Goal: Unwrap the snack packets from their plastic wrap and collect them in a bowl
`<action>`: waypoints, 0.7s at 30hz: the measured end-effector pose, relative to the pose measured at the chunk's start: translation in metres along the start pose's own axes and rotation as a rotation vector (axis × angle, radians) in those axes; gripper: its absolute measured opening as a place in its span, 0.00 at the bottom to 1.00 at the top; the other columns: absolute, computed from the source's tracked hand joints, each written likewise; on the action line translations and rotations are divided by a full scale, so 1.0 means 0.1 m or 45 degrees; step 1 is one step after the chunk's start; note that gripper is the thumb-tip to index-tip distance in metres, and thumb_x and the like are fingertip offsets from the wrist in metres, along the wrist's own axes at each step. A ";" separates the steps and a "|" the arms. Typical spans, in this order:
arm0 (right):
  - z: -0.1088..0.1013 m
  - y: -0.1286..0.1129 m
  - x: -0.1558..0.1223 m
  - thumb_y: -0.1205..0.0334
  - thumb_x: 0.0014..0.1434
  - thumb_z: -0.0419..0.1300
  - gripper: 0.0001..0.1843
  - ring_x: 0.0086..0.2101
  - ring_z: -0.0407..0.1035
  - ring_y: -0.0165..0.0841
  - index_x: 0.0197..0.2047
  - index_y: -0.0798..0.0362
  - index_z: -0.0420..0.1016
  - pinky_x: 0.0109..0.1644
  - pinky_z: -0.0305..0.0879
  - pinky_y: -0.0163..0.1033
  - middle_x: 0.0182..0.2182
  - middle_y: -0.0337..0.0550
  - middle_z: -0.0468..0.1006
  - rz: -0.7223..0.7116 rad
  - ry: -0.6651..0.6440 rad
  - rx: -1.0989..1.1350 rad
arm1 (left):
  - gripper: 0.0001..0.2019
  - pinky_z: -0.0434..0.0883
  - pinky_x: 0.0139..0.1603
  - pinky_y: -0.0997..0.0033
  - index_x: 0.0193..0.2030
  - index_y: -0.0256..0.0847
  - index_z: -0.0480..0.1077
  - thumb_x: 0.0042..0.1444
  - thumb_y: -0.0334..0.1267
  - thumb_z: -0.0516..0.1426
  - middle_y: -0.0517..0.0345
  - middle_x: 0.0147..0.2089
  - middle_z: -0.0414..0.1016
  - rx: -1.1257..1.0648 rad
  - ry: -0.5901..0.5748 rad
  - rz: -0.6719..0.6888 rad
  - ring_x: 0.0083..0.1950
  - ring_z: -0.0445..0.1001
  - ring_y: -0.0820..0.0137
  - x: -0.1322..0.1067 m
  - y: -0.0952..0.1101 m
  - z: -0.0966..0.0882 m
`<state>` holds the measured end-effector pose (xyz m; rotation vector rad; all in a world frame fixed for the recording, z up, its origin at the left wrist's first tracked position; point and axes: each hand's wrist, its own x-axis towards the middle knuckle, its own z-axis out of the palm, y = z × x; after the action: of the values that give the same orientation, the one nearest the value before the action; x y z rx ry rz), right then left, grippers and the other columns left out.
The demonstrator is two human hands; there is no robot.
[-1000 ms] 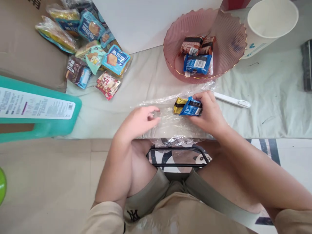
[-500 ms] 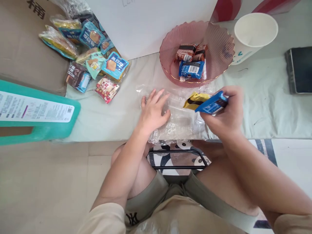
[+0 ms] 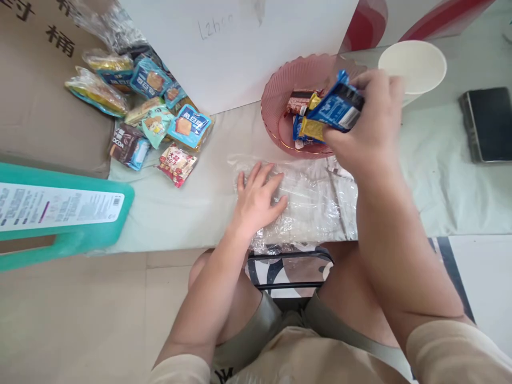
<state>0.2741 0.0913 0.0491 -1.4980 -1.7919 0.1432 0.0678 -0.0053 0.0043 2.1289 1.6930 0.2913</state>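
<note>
R fingers (image 3: 379, 85) hold blue pkt (image 3: 337, 111) over pink bowl (image 3: 274, 98).

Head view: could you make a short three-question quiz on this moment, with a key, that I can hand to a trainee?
1. What does the left hand rest on?
2. True or false: in the picture, the cup stands to the right of the bowl.
3. Which packet does the right hand grip: (a) a red one, (b) a blue one, (c) a green one?

Key:
1. The clear wrap.
2. True.
3. b, the blue packet.
</note>
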 end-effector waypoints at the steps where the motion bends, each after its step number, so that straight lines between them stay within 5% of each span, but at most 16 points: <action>1: 0.05 0.01 0.00 0.71 0.50 0.63 0.23 0.54 0.68 0.51 0.49 0.46 0.66 0.58 0.71 0.61 0.50 0.54 0.69 -0.018 -0.048 0.009 | 0.24 0.49 0.77 0.25 0.67 0.45 0.71 0.64 0.43 0.59 0.43 0.77 0.62 0.001 -0.009 0.003 0.81 0.53 0.44 0.00 0.00 0.00; 5: 0.18 0.10 0.02 0.65 0.57 0.65 0.22 0.53 0.68 0.49 0.53 0.46 0.65 0.52 0.74 0.55 0.52 0.56 0.68 -0.108 -0.160 0.056 | 0.23 0.47 0.77 0.25 0.66 0.45 0.72 0.65 0.43 0.59 0.43 0.77 0.63 -0.011 -0.034 -0.003 0.82 0.53 0.44 0.01 0.04 -0.01; 13: 0.15 0.02 0.07 0.50 0.61 0.67 0.21 0.48 0.74 0.51 0.52 0.42 0.63 0.47 0.75 0.60 0.46 0.47 0.74 0.003 -0.057 0.209 | 0.22 0.45 0.78 0.26 0.65 0.45 0.72 0.65 0.43 0.59 0.44 0.77 0.64 -0.031 -0.033 -0.012 0.82 0.52 0.45 0.00 0.05 0.02; 21: 0.27 0.00 0.04 0.54 0.59 0.68 0.26 0.48 0.73 0.46 0.56 0.43 0.62 0.46 0.77 0.52 0.50 0.51 0.74 -0.002 -0.122 0.336 | 0.22 0.45 0.78 0.27 0.65 0.46 0.73 0.65 0.44 0.59 0.45 0.76 0.65 -0.021 -0.044 0.001 0.82 0.53 0.46 0.00 0.05 0.04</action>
<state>0.2576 0.1051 0.0328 -1.3196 -1.7709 0.4396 0.0739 -0.0069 0.0030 2.1105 1.6650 0.2665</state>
